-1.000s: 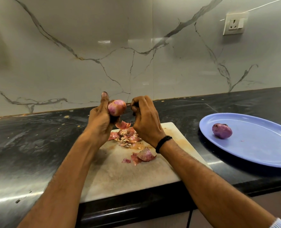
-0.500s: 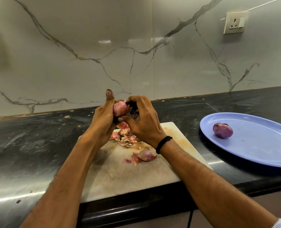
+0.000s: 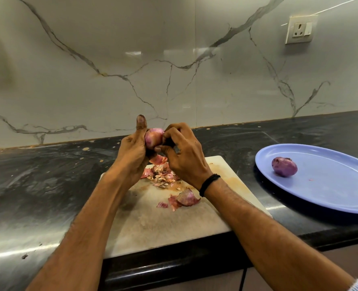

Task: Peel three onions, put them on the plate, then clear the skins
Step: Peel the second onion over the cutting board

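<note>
Onion point(image 3: 153, 136) between left hand point(image 3: 132, 156), right hand point(image 3: 184, 159)

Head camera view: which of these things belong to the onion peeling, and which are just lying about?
Part of the job:
held onion
peeled onion
blue plate
onion skins
cutting board

Just lying about:
wall socket
black wristband
crumbs on the countertop
</note>
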